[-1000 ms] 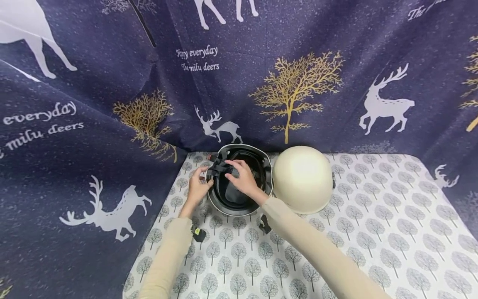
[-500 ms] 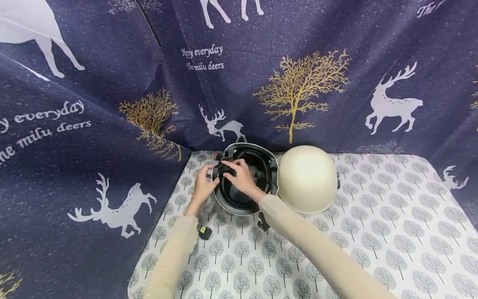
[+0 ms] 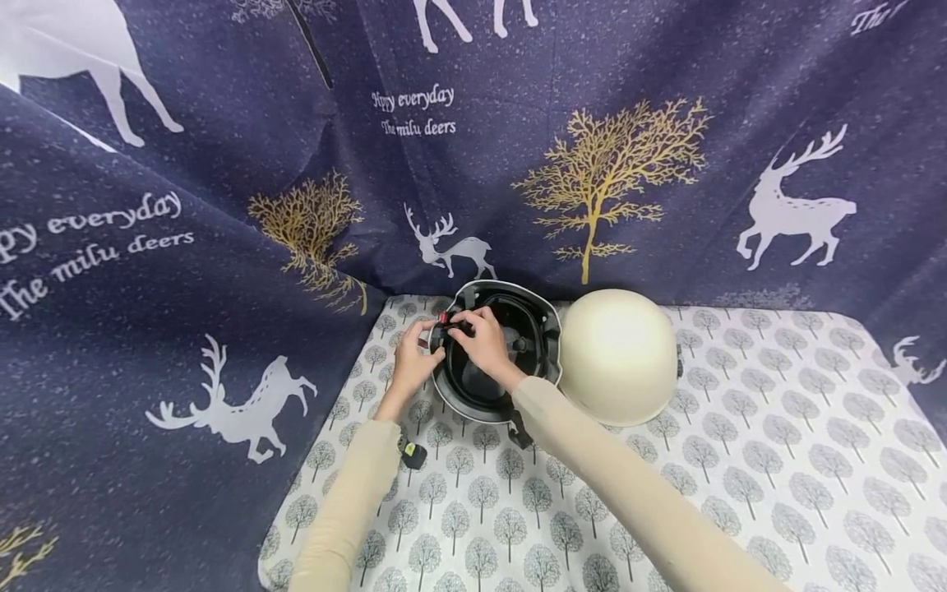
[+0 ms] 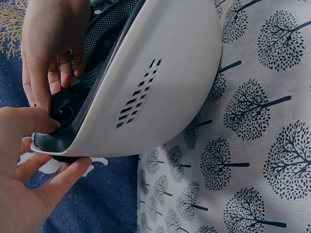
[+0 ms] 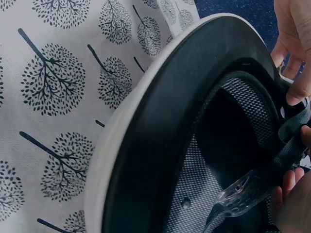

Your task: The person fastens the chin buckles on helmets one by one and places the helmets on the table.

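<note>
An upturned helmet (image 3: 460,401) with a pale shell and black lining lies at the back of the table. My left hand (image 3: 414,359) grips its left rim, thumb on the inside and fingers under the edge, as the left wrist view shows. Inside the helmet, my right hand (image 3: 484,343) pinches a black strap (image 5: 285,151) close to that rim. A clear plastic piece (image 5: 243,195) hangs on the strap in the right wrist view. Near the fingertips shows a small red part (image 3: 443,316). My right fingers partly hide the strap.
A cream, dome-shaped helmet (image 3: 620,355) stands dome-up just right of the upturned one. Behind them hangs a dark blue deer-print curtain (image 3: 518,189). A white tree-print cloth (image 3: 562,501) covers the table.
Both hands stay at the helmet's left rim. The strap, bunched above the rim earlier, now sits lower and tighter between the hands. The head view has shifted slightly.
</note>
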`<state>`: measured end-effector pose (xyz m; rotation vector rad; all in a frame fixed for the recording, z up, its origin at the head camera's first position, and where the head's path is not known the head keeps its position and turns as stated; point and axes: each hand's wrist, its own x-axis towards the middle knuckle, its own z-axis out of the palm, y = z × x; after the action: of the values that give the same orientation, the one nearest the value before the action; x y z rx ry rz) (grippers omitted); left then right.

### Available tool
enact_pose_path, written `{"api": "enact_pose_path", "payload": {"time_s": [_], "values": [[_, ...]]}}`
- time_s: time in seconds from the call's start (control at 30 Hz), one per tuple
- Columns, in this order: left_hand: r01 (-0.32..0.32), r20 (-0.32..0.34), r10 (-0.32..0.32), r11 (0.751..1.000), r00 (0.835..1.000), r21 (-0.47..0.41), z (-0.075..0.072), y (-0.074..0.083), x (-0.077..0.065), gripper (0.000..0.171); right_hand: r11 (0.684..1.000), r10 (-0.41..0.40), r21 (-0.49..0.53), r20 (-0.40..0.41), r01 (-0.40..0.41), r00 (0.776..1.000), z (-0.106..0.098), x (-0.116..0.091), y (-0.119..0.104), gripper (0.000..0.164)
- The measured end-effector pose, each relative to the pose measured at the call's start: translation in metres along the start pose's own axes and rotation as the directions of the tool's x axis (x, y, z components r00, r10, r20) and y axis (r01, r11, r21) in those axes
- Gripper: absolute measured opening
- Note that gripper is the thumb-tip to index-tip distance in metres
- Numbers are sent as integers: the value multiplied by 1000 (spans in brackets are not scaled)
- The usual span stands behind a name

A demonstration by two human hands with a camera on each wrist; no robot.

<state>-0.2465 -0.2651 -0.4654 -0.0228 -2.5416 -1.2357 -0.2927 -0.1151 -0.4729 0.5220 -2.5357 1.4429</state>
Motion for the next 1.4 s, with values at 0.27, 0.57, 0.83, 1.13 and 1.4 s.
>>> {"api": "enact_pose_path", "payload": {"time_s": [0.27,0.57,0.83,1.13,1.4], "values": [[4,-20,-4,1000,1000,12,2,-1,0,51,996,15,93,-35,-12,999,0,0,4,21],[101,-69,-100,995,993,10,2,-11,5,52,982,-14,187,-103,33,995,-9,-4,13,21],[204,-86,-208,978,974,-54,4,-19,6,50,977,22,213,-33,-15,999,-21,-9,26,17],[240,-9,-241,968,970,-79,-4,-21,4,48,971,-9,239,52,-3,999,-24,-14,28,16],[298,29,-297,945,955,-133,-11,-27,18,34,964,-18,265,100,-9,995,-26,-14,27,12]]}}
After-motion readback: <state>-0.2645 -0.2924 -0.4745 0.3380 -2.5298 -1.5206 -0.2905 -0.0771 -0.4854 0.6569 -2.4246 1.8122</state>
